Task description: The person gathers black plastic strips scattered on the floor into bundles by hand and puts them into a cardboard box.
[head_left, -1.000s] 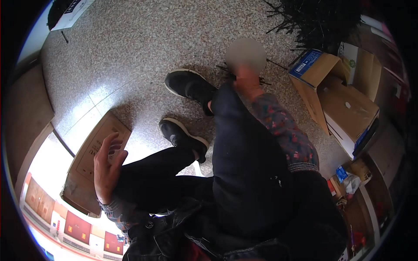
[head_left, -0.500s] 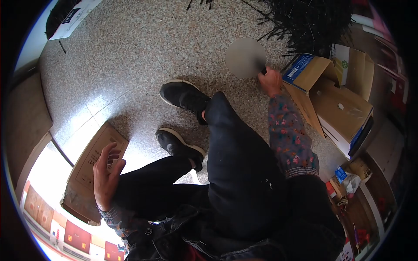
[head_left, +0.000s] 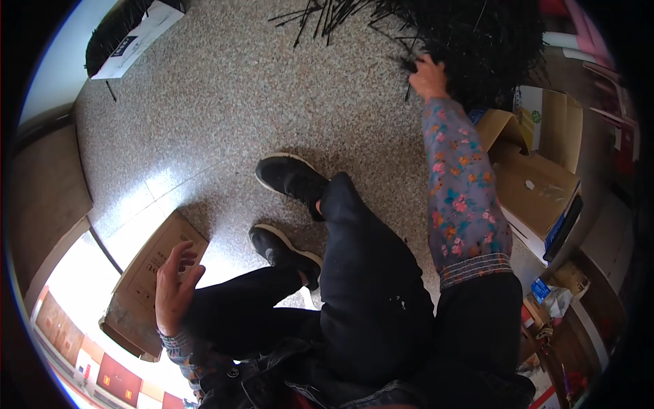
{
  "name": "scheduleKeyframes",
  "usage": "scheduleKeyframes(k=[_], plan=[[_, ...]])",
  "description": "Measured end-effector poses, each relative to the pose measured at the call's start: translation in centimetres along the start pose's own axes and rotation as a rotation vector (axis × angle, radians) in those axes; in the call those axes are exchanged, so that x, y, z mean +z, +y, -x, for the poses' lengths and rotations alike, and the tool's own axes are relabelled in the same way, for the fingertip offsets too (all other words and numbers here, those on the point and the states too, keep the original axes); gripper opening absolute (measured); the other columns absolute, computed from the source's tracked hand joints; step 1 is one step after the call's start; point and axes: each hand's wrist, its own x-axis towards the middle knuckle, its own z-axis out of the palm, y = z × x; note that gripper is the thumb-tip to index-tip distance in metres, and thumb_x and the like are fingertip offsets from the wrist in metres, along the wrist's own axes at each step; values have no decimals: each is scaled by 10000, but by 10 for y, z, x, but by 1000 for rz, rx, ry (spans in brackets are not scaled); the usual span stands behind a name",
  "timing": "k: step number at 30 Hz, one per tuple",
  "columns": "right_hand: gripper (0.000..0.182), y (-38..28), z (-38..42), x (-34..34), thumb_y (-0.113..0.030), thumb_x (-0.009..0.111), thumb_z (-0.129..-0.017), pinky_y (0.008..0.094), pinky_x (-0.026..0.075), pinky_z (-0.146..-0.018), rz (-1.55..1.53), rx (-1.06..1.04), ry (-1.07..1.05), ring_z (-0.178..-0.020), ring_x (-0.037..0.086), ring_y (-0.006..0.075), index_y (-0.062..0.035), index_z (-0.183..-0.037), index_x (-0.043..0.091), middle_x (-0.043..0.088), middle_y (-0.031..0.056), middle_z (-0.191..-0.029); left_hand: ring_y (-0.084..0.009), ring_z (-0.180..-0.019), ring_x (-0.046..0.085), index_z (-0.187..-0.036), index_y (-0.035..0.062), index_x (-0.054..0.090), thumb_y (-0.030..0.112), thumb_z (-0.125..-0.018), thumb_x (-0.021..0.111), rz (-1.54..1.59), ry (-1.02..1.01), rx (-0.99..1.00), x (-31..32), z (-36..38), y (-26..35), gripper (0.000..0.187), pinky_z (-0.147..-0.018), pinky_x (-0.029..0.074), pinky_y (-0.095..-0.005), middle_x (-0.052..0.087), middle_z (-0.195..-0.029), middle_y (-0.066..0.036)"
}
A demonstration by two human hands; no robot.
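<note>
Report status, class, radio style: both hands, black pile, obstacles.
Right hand at black pile, grip unclear. Left hand open, empty. Open cardboard box beside right sleeve.

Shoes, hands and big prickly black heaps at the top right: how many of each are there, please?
Shoes: 2 (upper shoe, lower shoe)
Hands: 2 (left hand, right hand)
Big black heap: 1
Total: 5
</note>
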Motion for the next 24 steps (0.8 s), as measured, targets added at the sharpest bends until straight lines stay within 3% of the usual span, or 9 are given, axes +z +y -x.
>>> scheduleKeyframes(k=[3,7,10,15,17,19,21,24], plan=[[332,-6,15,21,-166,615,-722,458,390,-916,48,-83,40,-1098,397,382,-63,-1038,634,504,122,-1163,-217,-871,588,-1149,28,518,106,-767,623,23,11,6,1,-4,1,404,-776,456,-322,618,-940,-123],[374,-28,61,35,-117,610,-669,403,385,-896,60,-202,120,-1061,423,349,-25,-1031,612,544,125,-1040,-221,-864,590,-1150,25,516,106,-763,625,19,7,-22,0,1,-1,410,-775,457,-323,620,-928,-124],[362,-55,97,34,-111,636,-652,414,415,-834,-48,-338,142,-995,473,353,-38,-1006,612,546,145,-952,-224,-863,591,-1150,22,514,106,-761,627,12,11,-20,0,-1,-1,414,-777,456,-323,621,-922,-126],[347,-71,149,11,-120,628,-669,437,445,-770,-399,-258,85,-896,537,380,-40,-1006,603,581,182,-891,-233,-886,591,-1150,15,511,107,-762,629,10,16,11,-1,1,-3,416,-795,450,-324,618,-939,-135],[279,-67,162,-29,-124,625,-656,457,461,-735,-204,116,-216,-811,577,401,-33,-919,605,612,218,-857,-237,-900,592,-1153,15,509,106,-763,631,19,17,21,-2,2,-4,418,-804,447,-325,618,-947,-139],[253,-30,173,-35,-138,582,-716,468,470,-693,64,64,-329,-807,584,415,-30,-943,614,619,234,-850,-238,-905,592,-1154,15,508,106,-764,631,21,13,17,-2,2,-4,419,-807,447,-327,618,-951,-139],[200,-5,190,-48,-128,568,-723,487,473,-669,249,-41,-448,-786,592,410,-13,-871,638,623,230,-843,-239,-917,593,-1158,17,506,105,-766,632,23,18,28,-3,3,-3,421,-811,446,-329,618,-960,-139],[194,30,199,-17,-129,564,-730,495,474,-669,326,-65,-464,-782,597,404,3,-846,646,626,228,-845,-240,-918,593,-1161,22,505,105,-768,634,8,23,41,-4,2,-1,421,-814,446,-330,619,-963,-137]])
